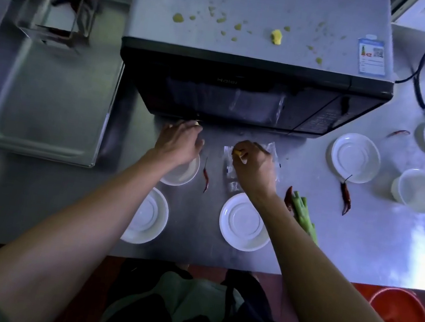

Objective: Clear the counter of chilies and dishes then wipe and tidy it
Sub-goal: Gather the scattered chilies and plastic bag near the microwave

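Nearest the counter's front edge sit two white plates, glossy ceramic with a raised foot ring, so seemingly upside down: one on the left (145, 215), one on the right (245, 222). Just right of that one lie pale green celery stalks (303, 216), ribbed and fibrous, beside a dark chili (288, 197).

Between the two hands lies a thin red chili (206, 175), dry and wrinkled, its long axis running near to far, stem end away from the person. It lies just right of the left hand (178, 143) and left of the right hand (255, 168). The left looks slightly nearer, so I judge it the easier one to reach with, taking the chili across its narrow width.

The left hand hovers over a white dish (186, 173), fingers curled, with a small yellow scrap at the fingertips; whether it is truly pinched I cannot tell. The right hand rests on a crinkled clear plastic bag (271, 149) and pinches a yellow bit (237, 152) between thumb and fingers.

Farther right, another chili (345, 196) lies below a plate (355, 157), and more white bowls (418, 190) stand beyond. Behind everything is the black microwave (243, 93), its grey top dotted with yellow-green crumbs (276, 36). The steel counter (357, 251) is smooth and shiny.
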`<state>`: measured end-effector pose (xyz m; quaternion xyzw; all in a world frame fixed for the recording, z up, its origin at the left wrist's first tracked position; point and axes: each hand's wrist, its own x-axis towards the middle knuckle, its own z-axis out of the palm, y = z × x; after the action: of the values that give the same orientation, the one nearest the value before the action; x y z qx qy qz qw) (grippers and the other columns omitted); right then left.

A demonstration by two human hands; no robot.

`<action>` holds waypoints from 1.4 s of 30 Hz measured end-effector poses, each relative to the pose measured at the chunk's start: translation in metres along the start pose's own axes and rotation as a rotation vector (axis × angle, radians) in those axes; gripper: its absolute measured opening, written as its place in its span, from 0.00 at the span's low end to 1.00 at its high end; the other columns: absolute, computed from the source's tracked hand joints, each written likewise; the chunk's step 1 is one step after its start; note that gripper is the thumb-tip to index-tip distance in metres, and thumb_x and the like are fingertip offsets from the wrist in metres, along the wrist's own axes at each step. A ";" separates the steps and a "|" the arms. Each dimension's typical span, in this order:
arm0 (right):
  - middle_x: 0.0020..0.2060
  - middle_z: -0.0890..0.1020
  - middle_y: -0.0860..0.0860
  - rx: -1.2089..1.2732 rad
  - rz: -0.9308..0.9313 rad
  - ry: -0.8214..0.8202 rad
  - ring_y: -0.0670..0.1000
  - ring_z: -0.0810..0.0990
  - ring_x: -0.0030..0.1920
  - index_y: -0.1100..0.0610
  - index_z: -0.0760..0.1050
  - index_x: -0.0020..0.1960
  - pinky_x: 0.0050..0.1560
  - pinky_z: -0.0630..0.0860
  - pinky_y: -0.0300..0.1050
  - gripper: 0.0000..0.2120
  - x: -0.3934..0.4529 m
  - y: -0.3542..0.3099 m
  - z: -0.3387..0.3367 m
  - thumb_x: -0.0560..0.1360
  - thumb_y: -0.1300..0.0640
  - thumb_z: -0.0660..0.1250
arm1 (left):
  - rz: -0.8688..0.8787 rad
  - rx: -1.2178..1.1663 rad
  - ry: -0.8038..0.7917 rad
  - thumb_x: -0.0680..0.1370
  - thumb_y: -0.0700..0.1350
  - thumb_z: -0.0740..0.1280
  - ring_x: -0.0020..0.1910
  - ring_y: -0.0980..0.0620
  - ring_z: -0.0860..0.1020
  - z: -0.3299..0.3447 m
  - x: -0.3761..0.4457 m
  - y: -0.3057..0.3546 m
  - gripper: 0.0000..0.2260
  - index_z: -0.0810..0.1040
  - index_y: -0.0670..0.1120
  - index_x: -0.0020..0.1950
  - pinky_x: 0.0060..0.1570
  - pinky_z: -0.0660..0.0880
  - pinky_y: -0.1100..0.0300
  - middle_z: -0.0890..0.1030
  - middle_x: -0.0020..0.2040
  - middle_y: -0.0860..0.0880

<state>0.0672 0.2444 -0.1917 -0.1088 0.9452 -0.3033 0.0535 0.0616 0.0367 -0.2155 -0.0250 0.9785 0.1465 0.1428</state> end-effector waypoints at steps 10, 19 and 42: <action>0.47 0.85 0.57 0.016 0.009 -0.042 0.57 0.84 0.43 0.59 0.82 0.52 0.43 0.83 0.50 0.06 0.007 0.004 0.008 0.77 0.64 0.68 | 0.031 0.003 -0.030 0.81 0.52 0.59 0.64 0.45 0.74 0.009 0.003 0.001 0.15 0.79 0.46 0.60 0.60 0.68 0.48 0.77 0.64 0.50; 0.45 0.84 0.57 0.029 0.060 -0.049 0.59 0.83 0.42 0.59 0.82 0.50 0.41 0.81 0.53 0.07 0.012 0.005 0.006 0.75 0.64 0.67 | 0.090 -0.136 0.092 0.79 0.46 0.64 0.59 0.44 0.78 0.013 0.005 0.009 0.11 0.83 0.45 0.57 0.59 0.72 0.50 0.82 0.59 0.48; 0.48 0.85 0.57 0.024 0.094 -0.054 0.57 0.83 0.43 0.60 0.83 0.52 0.43 0.83 0.52 0.07 0.004 0.018 -0.001 0.78 0.64 0.67 | 0.016 -0.090 0.007 0.71 0.32 0.68 0.54 0.41 0.74 0.021 0.015 0.023 0.11 0.80 0.43 0.51 0.54 0.73 0.49 0.75 0.51 0.44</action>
<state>0.0604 0.2585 -0.2014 -0.0715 0.9437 -0.3087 0.0944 0.0510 0.0646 -0.2325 -0.0239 0.9716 0.1916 0.1371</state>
